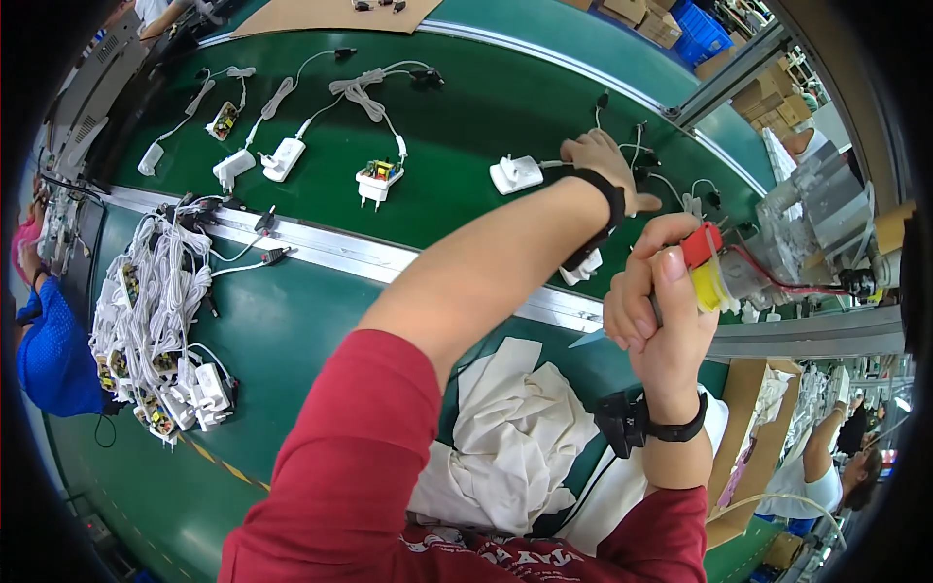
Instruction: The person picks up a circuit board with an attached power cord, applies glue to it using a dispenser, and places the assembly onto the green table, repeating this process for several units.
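My left hand reaches over the green conveyor belt, thumb spread away from the fingers, above the white cable of a power adapter. Whether the fingertips touch the cable is hidden. My right hand is closed, thumb up, round a red and yellow tool; its kind is unclear. A bluish pointed tip shows at the other side of that fist. Beneath my left wrist lies another white adapter, partly covered.
Adapters with coiled cables, some with bare circuit boards, lie along the belt. A heap of white adapters sits at left, white cloth in front of me. A metal rail edges the belt; a machine stands right. Other people work nearby.
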`<state>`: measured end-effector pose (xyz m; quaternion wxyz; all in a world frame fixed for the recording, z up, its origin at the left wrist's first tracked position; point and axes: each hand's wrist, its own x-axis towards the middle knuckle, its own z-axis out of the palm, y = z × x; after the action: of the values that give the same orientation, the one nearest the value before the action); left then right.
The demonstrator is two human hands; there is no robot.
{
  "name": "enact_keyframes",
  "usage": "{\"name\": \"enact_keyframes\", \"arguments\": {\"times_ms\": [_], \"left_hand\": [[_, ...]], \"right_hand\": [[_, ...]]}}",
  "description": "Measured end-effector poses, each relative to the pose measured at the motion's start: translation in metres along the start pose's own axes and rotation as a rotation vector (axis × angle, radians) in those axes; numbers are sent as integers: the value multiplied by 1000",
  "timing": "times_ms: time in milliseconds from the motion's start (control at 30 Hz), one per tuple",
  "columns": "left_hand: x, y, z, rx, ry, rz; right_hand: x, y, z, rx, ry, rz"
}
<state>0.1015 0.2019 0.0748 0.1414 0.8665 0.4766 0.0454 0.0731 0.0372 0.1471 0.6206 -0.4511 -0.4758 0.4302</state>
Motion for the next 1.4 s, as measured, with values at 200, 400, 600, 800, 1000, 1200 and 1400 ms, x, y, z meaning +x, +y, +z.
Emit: {"name": "enact_keyframes", "arguments": {"times_ms": [200, 400, 600, 800, 1000, 1200, 1400], "left_hand": [[53, 39, 77, 136, 88, -235], [43, -17, 40, -459, -103, 70], [-44, -75, -58, -1545, -203, 117], [-157, -111, -119, -1812, -5, 170], [-303, -166, -168, -1714, 365, -11], [-451, -199, -238, -1109, 702, -157], [-567, -329, -259, 187, 655, -484]], "right_hand": [[0, 1, 10, 27, -4, 3], [0, 4, -2, 13, 22, 0], [3, -2, 0, 26, 47, 36], [5, -14, -11, 59, 25, 26], [0, -13, -16, 91, 36, 42], [-18, -27, -6, 111, -7, 14], [-144, -81, 69, 67, 32, 35]]}}
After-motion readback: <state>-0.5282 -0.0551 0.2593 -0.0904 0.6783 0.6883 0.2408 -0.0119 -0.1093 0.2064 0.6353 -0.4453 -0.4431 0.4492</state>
